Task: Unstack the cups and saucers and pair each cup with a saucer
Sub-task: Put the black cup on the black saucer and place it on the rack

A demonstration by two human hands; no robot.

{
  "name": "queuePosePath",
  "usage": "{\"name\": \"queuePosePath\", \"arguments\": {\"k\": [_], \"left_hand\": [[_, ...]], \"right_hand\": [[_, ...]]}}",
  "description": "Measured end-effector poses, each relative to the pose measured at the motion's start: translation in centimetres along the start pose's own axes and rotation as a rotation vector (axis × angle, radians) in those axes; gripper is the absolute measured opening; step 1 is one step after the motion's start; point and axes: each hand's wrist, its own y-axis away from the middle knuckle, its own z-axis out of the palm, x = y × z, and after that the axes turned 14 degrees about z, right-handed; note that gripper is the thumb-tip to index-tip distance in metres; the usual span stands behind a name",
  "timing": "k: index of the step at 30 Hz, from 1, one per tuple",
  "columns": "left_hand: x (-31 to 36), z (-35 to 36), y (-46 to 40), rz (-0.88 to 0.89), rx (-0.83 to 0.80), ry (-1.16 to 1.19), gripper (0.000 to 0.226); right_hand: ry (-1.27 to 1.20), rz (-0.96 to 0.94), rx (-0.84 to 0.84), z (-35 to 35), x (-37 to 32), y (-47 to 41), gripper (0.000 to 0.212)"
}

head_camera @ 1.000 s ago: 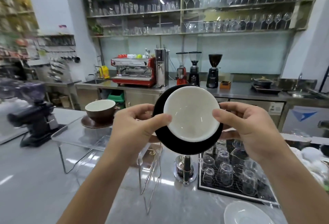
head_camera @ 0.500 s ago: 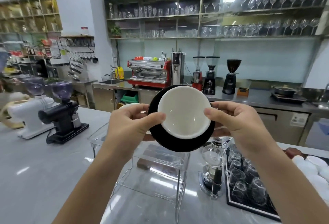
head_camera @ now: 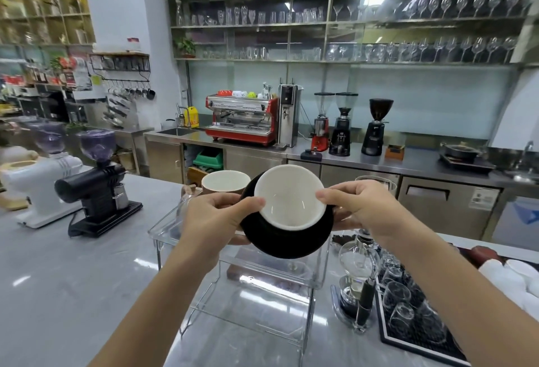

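Both hands [head_camera: 288, 215] grip the black cup [head_camera: 287, 221], now lowered toward the clear stand [head_camera: 242, 273] beside the brown cup [head_camera: 224, 182].

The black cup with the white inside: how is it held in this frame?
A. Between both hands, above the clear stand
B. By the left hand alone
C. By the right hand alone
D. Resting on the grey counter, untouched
A: the left hand and right hand each grip a side of the black cup, which is up in the air over the clear stand.
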Motion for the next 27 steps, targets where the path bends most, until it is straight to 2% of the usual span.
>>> {"name": "queuePosePath", "arguments": {"k": [5, 11, 15, 22, 27], "left_hand": [[-0.8, 0.0, -0.6, -0.058, -0.021, -0.039, 0.026], [-1.8, -0.1, -1.0, -0.129, -0.041, -0.07, 0.038], [-2.0, -0.1, -1.0, -0.153, -0.064, -0.104, 0.039], [-2.2, -0.2, -1.1, -0.159, -0.067, -0.15, 0.037], [-2.4, -0.1, -1.2, -0.159, -0.094, -0.195, 0.036]], "right_hand": [[0.261, 0.044, -0.026, -0.2, -1.0, -1.5, 0.036], [0.483, 0.128, -0.108, -0.3, -1.5, -3.1, 0.047], [0.498, 0.155, -0.119, -0.1, -1.3, -3.9, 0.054], [0.517, 0.122, -0.045, 0.3, -0.8, -4.7, 0.054], [0.56, 0.129, -0.054, 0.3, -0.5, -4.8, 0.05]]}}
